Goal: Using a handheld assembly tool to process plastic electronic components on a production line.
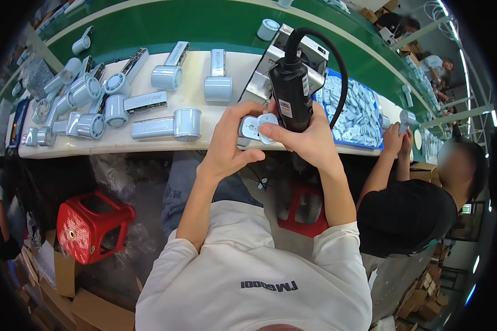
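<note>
A white tabletop (195,83) spans the width in front of the person, with a green surface (149,27) beyond it; at the right a co-worker in a black top (411,215) sits with both hands around a light-blue part; a red stool (88,231) stands on the floor at the left, and a second red stool (303,207) shows partly beneath the tabletop, beyond the right forearm.

On the tabletop, a blue tray (370,146) is heaped with small light-blue pieces (350,121); left of it sits a metal fixture (254,83), with an upright black tool (287,99) in front of it, from whose top a thick black cable (345,83) loops to the right; light-blue fan housings (186,123) lie scattered over the left half, most crowded at the far left.

The left hand (223,140) has its fingers curled around a light-blue part (249,128), held just left of the tool near the tabletop's front edge, its thumb extended; the right hand (312,143) lays its thumb on a small rounded piece (268,119) against that part; the tool hides its other fingers, so I cannot tell what they grasp.
</note>
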Motion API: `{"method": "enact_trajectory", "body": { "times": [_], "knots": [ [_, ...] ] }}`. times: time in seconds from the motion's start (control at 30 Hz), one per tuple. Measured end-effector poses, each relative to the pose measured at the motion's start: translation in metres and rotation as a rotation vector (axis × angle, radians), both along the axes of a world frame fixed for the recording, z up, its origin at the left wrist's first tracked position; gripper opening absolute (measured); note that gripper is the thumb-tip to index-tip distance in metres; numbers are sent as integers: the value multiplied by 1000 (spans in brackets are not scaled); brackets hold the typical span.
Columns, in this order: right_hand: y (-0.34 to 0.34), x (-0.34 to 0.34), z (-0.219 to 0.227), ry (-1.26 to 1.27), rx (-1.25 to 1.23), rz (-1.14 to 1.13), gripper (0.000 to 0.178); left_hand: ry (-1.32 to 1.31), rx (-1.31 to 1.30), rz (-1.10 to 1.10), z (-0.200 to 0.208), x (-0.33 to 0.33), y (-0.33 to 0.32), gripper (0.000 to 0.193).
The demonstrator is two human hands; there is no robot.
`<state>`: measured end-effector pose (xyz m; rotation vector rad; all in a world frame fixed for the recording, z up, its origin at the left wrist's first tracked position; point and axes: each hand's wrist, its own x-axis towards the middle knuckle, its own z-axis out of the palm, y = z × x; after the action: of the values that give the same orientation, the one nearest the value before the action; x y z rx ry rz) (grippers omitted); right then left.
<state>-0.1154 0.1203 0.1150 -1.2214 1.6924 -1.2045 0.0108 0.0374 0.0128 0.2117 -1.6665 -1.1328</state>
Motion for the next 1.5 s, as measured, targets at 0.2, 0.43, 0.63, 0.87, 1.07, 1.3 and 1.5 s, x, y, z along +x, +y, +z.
{"method": "enact_trajectory", "body": {
  "times": [0.2,0.43,0.63,0.87,1.07,1.3,1.5],
  "knots": [
    [-4,-6,7,187,34,145,52,-125,-137,-126,2,14,-9,68],
    [-6,-13,10,468,-81,295,56,-188,-313,-189,10,19,-11,62],
    [-25,-32,34,-199,-565,-45,79,129,254,-96,-16,-2,-15,46],
    [-100,-43,12,-436,-1322,293,87,124,193,233,3,-15,-15,42],
    [-78,-27,2,-65,-945,-198,89,264,287,-15,5,-11,-17,32],
    [-83,-24,3,1,-941,-153,89,257,137,-162,-2,-24,-11,37],
    [-102,-35,4,-188,-1295,273,86,162,241,-211,-2,-30,-11,40]
  ]
}}
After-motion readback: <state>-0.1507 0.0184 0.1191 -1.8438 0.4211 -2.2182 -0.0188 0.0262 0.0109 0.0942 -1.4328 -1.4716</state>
